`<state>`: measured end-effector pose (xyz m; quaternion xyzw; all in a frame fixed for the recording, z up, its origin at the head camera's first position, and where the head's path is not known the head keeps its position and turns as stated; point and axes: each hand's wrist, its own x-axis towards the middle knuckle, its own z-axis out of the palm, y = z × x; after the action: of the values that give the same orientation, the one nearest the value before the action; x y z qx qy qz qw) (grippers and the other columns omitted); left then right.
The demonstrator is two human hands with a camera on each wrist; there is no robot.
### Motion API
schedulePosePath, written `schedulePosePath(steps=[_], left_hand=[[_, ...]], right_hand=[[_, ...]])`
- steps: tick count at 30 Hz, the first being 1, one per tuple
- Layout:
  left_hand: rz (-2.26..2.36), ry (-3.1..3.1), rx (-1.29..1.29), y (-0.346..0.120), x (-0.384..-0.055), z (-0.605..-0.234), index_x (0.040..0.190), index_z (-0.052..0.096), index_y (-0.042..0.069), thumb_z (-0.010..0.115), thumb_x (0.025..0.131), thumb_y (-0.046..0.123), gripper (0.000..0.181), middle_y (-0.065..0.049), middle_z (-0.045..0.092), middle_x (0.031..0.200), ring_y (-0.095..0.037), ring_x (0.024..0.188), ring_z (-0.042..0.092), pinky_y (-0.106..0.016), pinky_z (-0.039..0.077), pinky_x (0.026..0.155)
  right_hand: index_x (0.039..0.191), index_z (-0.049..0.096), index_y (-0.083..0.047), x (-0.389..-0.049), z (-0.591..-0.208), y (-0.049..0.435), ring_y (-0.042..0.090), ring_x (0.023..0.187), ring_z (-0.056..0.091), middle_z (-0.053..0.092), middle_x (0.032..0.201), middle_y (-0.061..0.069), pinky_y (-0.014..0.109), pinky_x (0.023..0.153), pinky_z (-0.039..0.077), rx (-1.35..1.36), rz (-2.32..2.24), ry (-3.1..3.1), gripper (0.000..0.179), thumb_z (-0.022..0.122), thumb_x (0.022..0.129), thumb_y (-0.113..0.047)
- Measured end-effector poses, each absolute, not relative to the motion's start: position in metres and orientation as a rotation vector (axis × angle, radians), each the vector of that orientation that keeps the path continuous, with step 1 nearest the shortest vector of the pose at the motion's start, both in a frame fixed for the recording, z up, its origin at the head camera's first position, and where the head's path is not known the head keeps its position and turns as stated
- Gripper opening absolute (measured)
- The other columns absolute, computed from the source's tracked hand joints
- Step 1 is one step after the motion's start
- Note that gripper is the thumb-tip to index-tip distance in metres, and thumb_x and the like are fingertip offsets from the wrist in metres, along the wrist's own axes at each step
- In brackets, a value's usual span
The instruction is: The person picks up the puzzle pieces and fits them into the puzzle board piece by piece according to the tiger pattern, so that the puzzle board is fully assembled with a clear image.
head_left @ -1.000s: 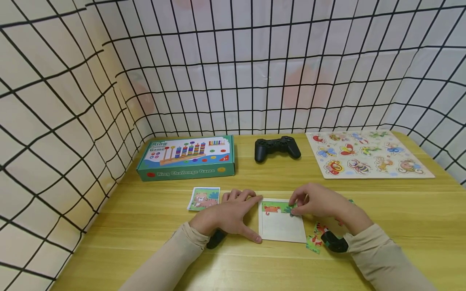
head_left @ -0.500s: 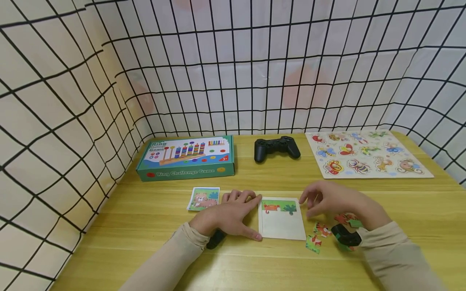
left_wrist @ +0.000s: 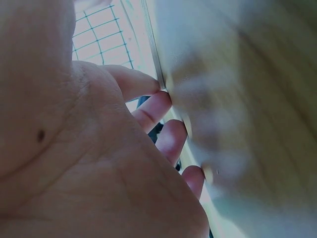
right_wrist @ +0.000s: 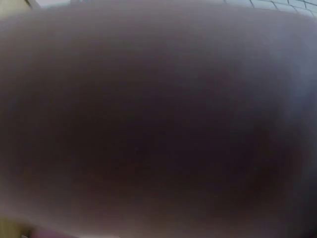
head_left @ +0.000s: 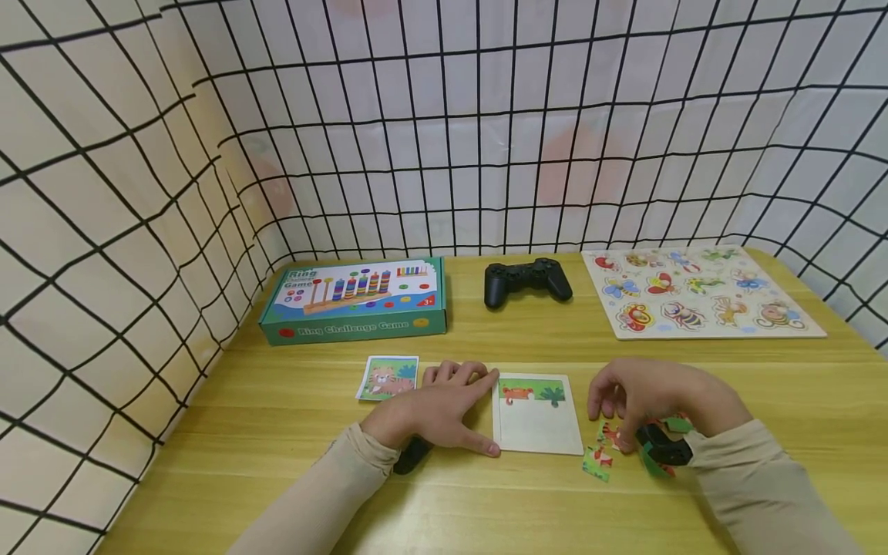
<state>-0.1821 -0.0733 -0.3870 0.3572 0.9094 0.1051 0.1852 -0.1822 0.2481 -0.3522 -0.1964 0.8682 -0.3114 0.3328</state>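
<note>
In the head view a square white puzzle board (head_left: 537,428) lies on the table, with orange-and-green pieces (head_left: 533,391) along its top strip. My left hand (head_left: 444,412) is spread at its left side, thumb and index fingertips at the board's edge; the left wrist view shows other fingertips on the wood. Right of the board, my right hand (head_left: 645,397) hovers with bent fingers over a tiger puzzle piece (head_left: 610,434). Its thumb touches or overlaps that piece; whether it pinches it is unclear. Another puzzle piece (head_left: 598,464) lies just below. The right wrist view is dark and blurred.
More puzzle pieces (head_left: 655,461) lie partly hidden beneath the right wrist. A tiger picture card (head_left: 390,378) is left of the left hand. Farther back are a ring game box (head_left: 357,301), a black game controller (head_left: 527,281) and an insect puzzle board (head_left: 701,297).
My right hand has left the piece at the board's upper right corner and moved right and down to the loose pieces. The left hand stays put.
</note>
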Motion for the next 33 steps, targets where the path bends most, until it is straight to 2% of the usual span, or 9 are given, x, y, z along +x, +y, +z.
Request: schedulePosePath(steps=[8,14,18,23,29,33], left_hand=[[0.295,2.562,1.003,-0.0727,-0.1820,-0.3865,0.164,0.017,0.023,0.064,0.083,0.074,0.107,0.002,0.023,0.158,-0.023,0.132,0.023,-0.048,0.017,0.108],[0.290,2.562,0.997,-0.0728,-0.1823,-0.3865,0.164,0.016,0.023,0.064,0.082,0.075,0.108,0.002,0.022,0.158,-0.023,0.132,0.022,-0.047,0.018,0.108],[0.296,2.559,0.997,-0.0730,-0.1824,-0.3864,0.164,0.016,0.023,0.064,0.082,0.075,0.108,0.002,0.023,0.158,-0.022,0.132,0.023,-0.048,0.017,0.108],[0.303,2.558,1.000,-0.0734,-0.1826,-0.3867,0.164,0.016,0.023,0.064,0.082,0.075,0.108,0.002,0.023,0.157,-0.022,0.131,0.023,-0.048,0.017,0.108],[0.306,2.557,1.001,-0.0737,-0.1824,-0.3864,0.164,0.016,0.023,0.064,0.082,0.075,0.108,0.002,0.023,0.157,-0.022,0.131,0.023,-0.048,0.018,0.108],[0.307,2.557,1.002,-0.0733,-0.1822,-0.3854,0.164,0.016,0.023,0.065,0.082,0.074,0.108,0.002,0.023,0.157,-0.022,0.131,0.023,-0.047,0.018,0.107]], right_hand=[[0.088,0.070,-0.011,-0.1815,-0.3558,0.2496,0.021,0.077,0.051,0.056,0.082,0.006,0.030,0.063,0.046,-0.489,-0.792,2.326,0.035,0.089,0.064,0.006],[0.093,0.071,-0.011,-0.1834,-0.3563,0.2531,0.021,0.076,0.053,0.057,0.085,0.005,0.030,0.064,0.048,-0.575,-0.839,2.365,0.030,0.087,0.071,0.001],[0.096,0.068,-0.011,-0.1852,-0.3564,0.2535,0.022,0.078,0.053,0.056,0.088,0.006,0.032,0.067,0.048,-0.558,-0.829,2.384,0.038,0.093,0.067,-0.008],[0.093,0.064,-0.009,-0.1854,-0.3582,0.2530,0.021,0.077,0.052,0.055,0.084,0.006,0.034,0.067,0.046,-0.502,-0.785,2.417,0.044,0.096,0.063,-0.009],[0.091,0.065,-0.010,-0.1835,-0.3578,0.2511,0.020,0.075,0.053,0.057,0.082,0.005,0.032,0.065,0.047,-0.492,-0.761,2.418,0.037,0.092,0.065,-0.006],[0.091,0.065,-0.011,-0.1828,-0.3572,0.2505,0.020,0.075,0.052,0.057,0.082,0.005,0.030,0.064,0.046,-0.538,-0.749,2.416,0.035,0.082,0.062,-0.001]])
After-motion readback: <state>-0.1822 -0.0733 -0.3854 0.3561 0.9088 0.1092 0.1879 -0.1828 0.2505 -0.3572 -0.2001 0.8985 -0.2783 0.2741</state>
